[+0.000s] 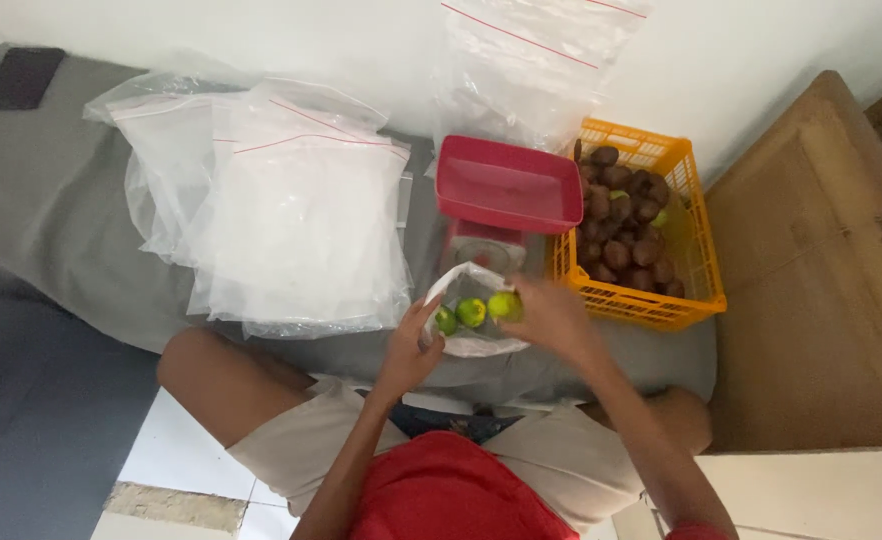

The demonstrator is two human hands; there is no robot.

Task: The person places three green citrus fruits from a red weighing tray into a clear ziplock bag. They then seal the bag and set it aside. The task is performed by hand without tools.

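My left hand (408, 350) grips the near-left edge of a small clear plastic bag (466, 283) and holds its mouth apart. Inside the bag lie two green fruits (458, 316). My right hand (551, 315) holds a third green fruit (505, 305) at the bag's right side, just over the opening. Right behind the bag stands a kitchen scale with a red tray (508, 186) on top.
An orange plastic basket (696, 270) with several dark brown fruits stands to the right. A stack of large clear zip bags (291, 210) lies on the grey surface at left, another hangs behind the scale. A dark phone (19, 78) lies far left. A wooden board (821, 280) sits at right.
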